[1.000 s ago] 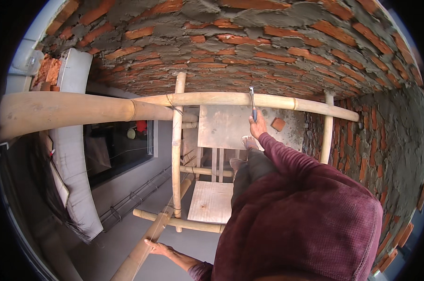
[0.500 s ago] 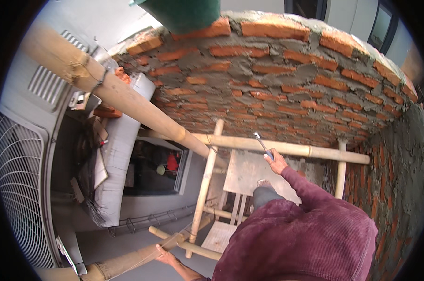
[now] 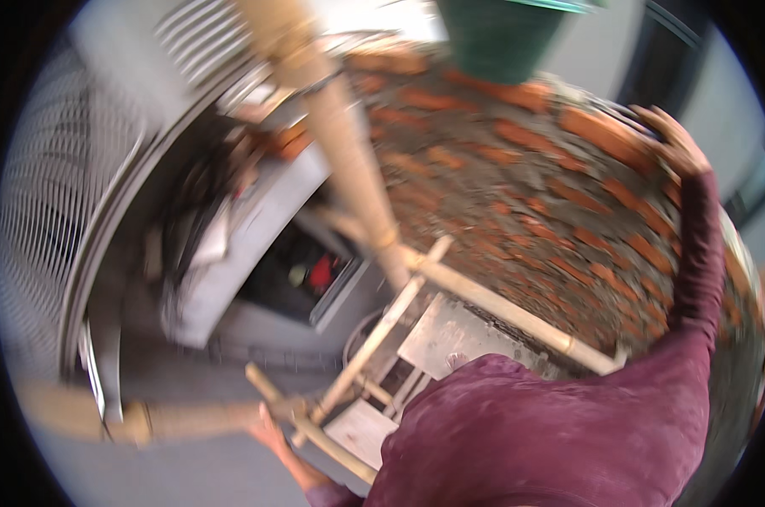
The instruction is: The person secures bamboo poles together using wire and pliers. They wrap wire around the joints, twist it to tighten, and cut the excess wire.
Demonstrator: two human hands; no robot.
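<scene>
Standing laid and mortared up to its top edge, the brick wall (image 3: 518,182) has many brick faces (image 3: 606,139) left uncoated. Left of the wall runs a bamboo pole (image 3: 201,421) with the left hand (image 3: 269,431) against it, though blur hides whether the fingers grip or merely rest; at the wall's top edge, the right hand (image 3: 680,145) grasps a slim dark tool (image 3: 644,124).
</scene>
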